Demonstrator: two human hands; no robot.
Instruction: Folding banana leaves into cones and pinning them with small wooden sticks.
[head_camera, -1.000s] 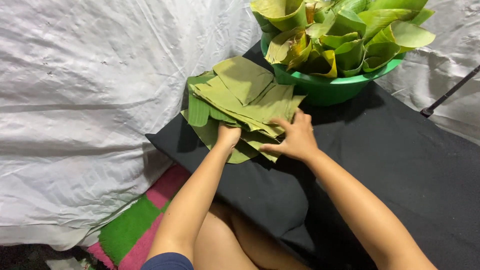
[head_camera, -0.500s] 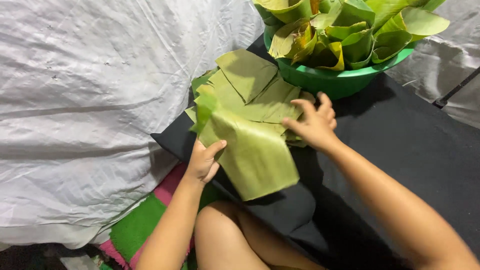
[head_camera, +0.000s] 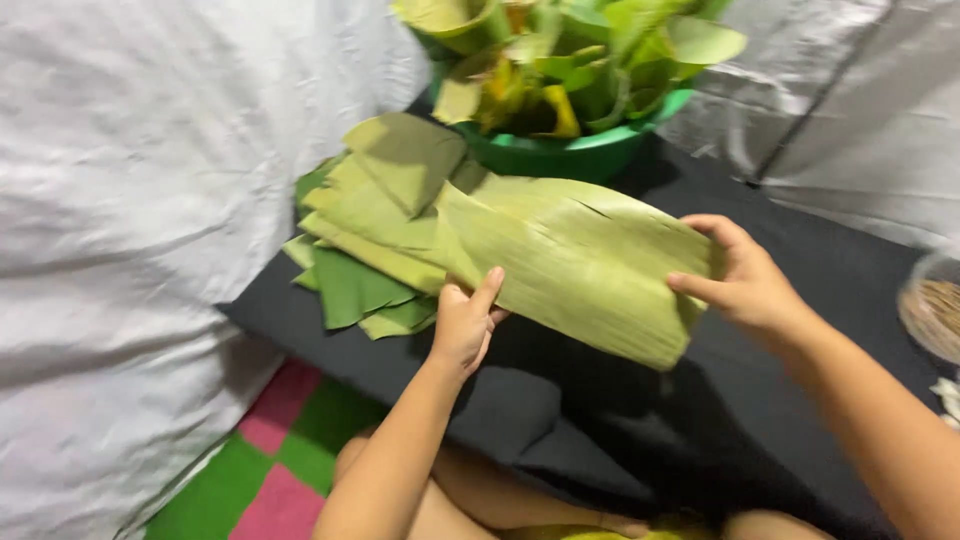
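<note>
Off to the far side of my left hand (head_camera: 465, 325), a white crumpled sheet (head_camera: 130, 200) drapes down beside the black cloth surface (head_camera: 830, 300), with a pink and green checked mat (head_camera: 270, 470) showing below it. Just beyond that hand lies a stack of cut banana leaf pieces (head_camera: 370, 230), and behind the stack sits a green basin (head_camera: 560, 155) packed with rolled leaves. My left hand pinches the near corner of one large leaf piece (head_camera: 580, 260), thumb on top, fingers closed under it. My right hand (head_camera: 745, 285) grips the opposite end, fingers curled over the edge. The piece hangs lifted between both hands, clear of the stack and above the cloth.

I judge the step to be drawing a single piece off the stack. The next move calls for keeping both ends level and taut so the split near its far edge does not tear further.

Its long axis runs from hand to hand, slanting slightly down toward my right hand, with the ribs running crosswise.
</note>
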